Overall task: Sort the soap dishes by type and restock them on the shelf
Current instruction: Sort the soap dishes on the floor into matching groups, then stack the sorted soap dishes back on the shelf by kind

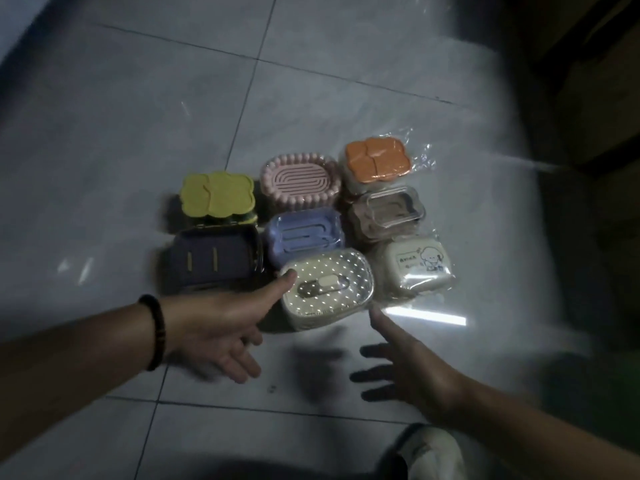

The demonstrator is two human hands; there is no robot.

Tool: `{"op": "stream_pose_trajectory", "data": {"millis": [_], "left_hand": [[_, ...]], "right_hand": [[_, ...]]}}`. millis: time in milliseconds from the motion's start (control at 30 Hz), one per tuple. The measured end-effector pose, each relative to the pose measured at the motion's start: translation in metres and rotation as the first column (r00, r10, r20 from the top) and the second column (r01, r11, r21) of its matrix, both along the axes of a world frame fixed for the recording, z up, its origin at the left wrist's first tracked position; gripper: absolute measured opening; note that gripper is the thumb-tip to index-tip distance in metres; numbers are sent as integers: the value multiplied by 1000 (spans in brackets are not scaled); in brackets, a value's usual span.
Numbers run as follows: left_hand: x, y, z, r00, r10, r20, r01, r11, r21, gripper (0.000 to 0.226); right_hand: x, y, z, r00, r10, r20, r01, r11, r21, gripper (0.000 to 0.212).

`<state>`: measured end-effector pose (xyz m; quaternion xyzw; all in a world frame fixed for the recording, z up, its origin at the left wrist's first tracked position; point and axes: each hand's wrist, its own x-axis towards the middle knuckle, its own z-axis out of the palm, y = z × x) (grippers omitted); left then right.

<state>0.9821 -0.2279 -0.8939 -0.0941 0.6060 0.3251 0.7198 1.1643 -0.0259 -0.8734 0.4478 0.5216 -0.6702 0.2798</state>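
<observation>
Cream-coloured, dotted, film-wrapped plastic soap dish [327, 294], lying on the grey tiled floor [138, 133], is being flanked by the spread-fingered left hand [221, 327] and right hand [408, 372]; probably light, stiff, slippery, best gripped by its short ends.

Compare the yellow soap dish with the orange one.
The yellow soap dish sits at the far left of the group; the orange soap dish sits at the far right. The orange one lies in clear, shiny plastic wrap; none is plain on the yellow one. Both share a lobed, clover-like lid.
</observation>
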Motion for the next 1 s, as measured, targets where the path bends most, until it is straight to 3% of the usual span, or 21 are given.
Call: {"op": "stream_pose_trajectory", "data": {"millis": [133,233,333,500,700,867,1000], "left_hand": [[25,15,-15,983,186,7,-186,981,63,143],[28,22,-20,961,272,39,-275,955,108,154],[26,27,-25,938,342,62,-347,930,121,144],[30,28,-26,939,340,-45,-330,932,148,106],[32,-11,-28,946,308,-102,-291,944,155,89],[48,-27,-34,907,405,-118,-368,896,248,104],[59,-21,-43,861,488,-144,-437,854,281,93]], "right_hand": [[-16,-2,-25,992,-91,-92,80,991,-109,90],[-24,3,-35,985,-138,-102,125,985,-122,100],[-28,4,-40,981,-167,-94,155,980,-128,105],[-30,-2,-44,987,-105,-121,102,994,-32,88],[-15,-8,-51,987,138,-78,-141,990,-30,88],[-24,-4,-56,971,206,-118,-217,972,-87,92],[-25,-20,-64,980,139,-145,-151,986,-76,94]]}}
